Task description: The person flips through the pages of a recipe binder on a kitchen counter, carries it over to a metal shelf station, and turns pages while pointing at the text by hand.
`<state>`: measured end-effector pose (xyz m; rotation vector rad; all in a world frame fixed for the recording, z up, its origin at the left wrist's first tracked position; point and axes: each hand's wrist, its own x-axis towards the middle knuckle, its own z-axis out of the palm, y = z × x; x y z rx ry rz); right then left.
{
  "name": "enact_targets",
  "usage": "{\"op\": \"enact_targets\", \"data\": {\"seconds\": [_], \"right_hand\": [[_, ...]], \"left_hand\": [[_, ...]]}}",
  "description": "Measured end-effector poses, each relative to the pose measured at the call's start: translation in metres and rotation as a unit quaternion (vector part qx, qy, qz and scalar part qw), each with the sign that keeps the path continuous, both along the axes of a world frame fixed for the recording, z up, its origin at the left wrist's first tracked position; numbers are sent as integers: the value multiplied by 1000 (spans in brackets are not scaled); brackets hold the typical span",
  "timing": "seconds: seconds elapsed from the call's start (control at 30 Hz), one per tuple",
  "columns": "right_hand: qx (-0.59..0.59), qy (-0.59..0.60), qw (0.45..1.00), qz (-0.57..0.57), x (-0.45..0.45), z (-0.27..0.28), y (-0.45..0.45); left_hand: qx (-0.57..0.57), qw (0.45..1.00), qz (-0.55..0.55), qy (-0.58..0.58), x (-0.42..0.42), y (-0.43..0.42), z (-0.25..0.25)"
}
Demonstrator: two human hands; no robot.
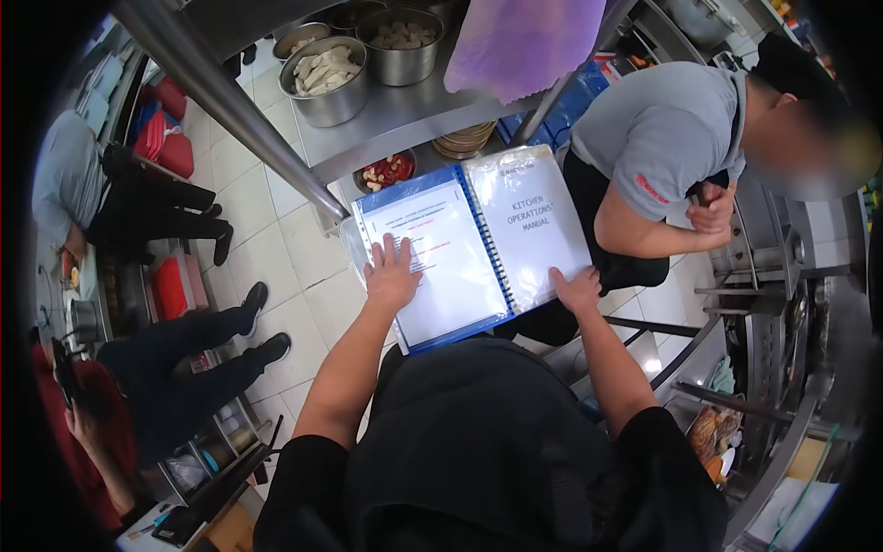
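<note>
An open blue ring binder (451, 304) with plastic-sleeved pages lies in front of me. My left hand (393, 276) rests flat on its left page, fingers spread over the printed text. The right page (533, 225) reads "KITCHEN OPERATIONS' MANUAL". At the lower right corner of that page is my right hand (578, 289), its thumb on the sleeve and its fingers curled at the edge, partly hidden.
Behind the binder, a steel shelf (395, 129) bears metal pots (326, 81) of pale food; a purple cloth (524, 46) hangs above. A person in grey (644, 129) leans in at the right. Two other people stand at left. A steel post (239, 106) slants nearby.
</note>
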<state>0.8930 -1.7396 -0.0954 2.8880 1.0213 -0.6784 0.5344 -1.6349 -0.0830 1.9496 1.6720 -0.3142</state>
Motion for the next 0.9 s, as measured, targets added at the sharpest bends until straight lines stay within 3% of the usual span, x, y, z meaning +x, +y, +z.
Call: {"op": "enact_targets", "data": {"seconds": [0.17,0.3,0.4,0.5,0.6,0.7,0.73,0.83,0.9], "right_hand": [[32,14,999,37,8,-31,-3],[134,-76,981,114,-2,-46,-9],[240,-99,935,240,-9,-33,-9],[356,41,885,299,-31,-10,-4],[368,124,828,405,-58,4,-2],[356,181,781,480,-82,8,3],[350,197,767,501,-88,8,6],[241,393,713,529,-95,37,17],[272,348,759,477,-92,33,21]], "left_hand": [[-25,999,5,20,2,0,2],[-34,998,2,44,5,3,-2],[-43,997,12,55,9,3,4],[-45,997,27,63,15,3,9],[-32,998,19,54,12,2,9],[15,996,25,-82,-17,13,-27],[15,986,99,-132,-18,14,-23],[-34,912,304,-273,-21,-1,3],[-109,819,428,-367,-10,-8,15]]}}
